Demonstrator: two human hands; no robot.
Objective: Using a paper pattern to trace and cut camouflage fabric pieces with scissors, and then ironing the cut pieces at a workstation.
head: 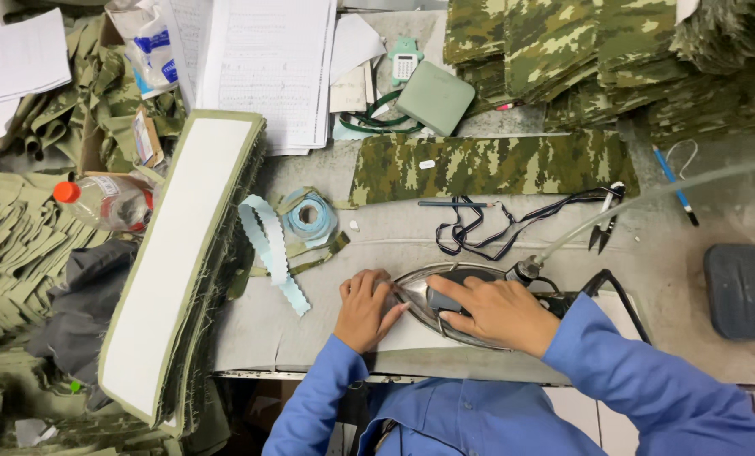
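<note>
My right hand [496,312] grips the dark handle of a steam iron [424,283] that lies flat on the grey padded table [681,253], its tip pointing left. My left hand [365,308] presses fingers down on a pale fabric piece [407,338] right at the iron's tip. A hose and a black cord run from the iron's back toward the right. A long camouflage fabric strip [487,165] lies across the table beyond the iron.
A tall stack of white-faced pieces [183,253] stands at the left. A light blue tape roll [310,218], a pen, thread snips [605,224] and a lanyard lie mid-table. Camouflage stacks [605,59], papers [259,59], a plastic bottle [107,203] and a dark pad [745,291] surround them.
</note>
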